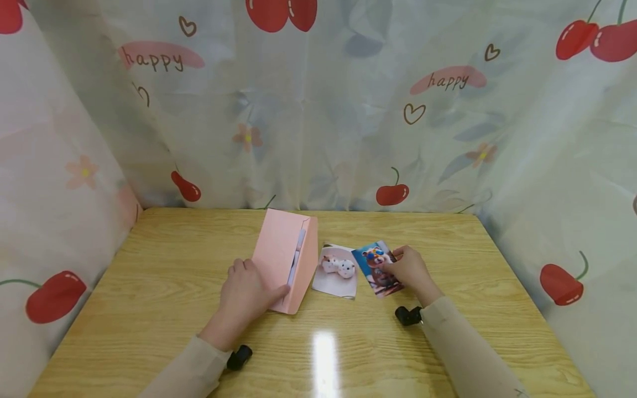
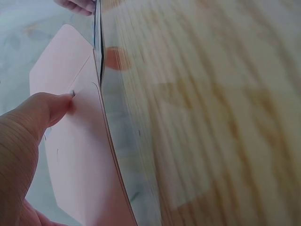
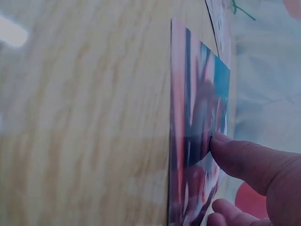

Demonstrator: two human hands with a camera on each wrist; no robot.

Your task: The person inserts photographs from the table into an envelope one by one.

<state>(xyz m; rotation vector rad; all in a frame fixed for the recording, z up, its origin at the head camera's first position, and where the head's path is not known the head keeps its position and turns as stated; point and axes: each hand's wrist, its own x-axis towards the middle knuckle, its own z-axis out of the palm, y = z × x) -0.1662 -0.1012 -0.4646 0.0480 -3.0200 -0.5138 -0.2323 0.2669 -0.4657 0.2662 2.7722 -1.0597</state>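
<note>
A pink envelope lies near the middle of the table, its flap raised along the right side. Pale paper shows in its opening. My left hand grips the lower part of the envelope, with the thumb on its face by the opening. Farther right, my right hand pinches the right edge of a colourful photo card of a bear in sunglasses, thumb on the picture side. Between envelope and bear card lies a second photo card showing two round white animals.
The wooden table is shiny, with a bright reflection near its front. A cherry-printed curtain stands behind the table and along both sides. Black wrist devices sit at both sleeve cuffs.
</note>
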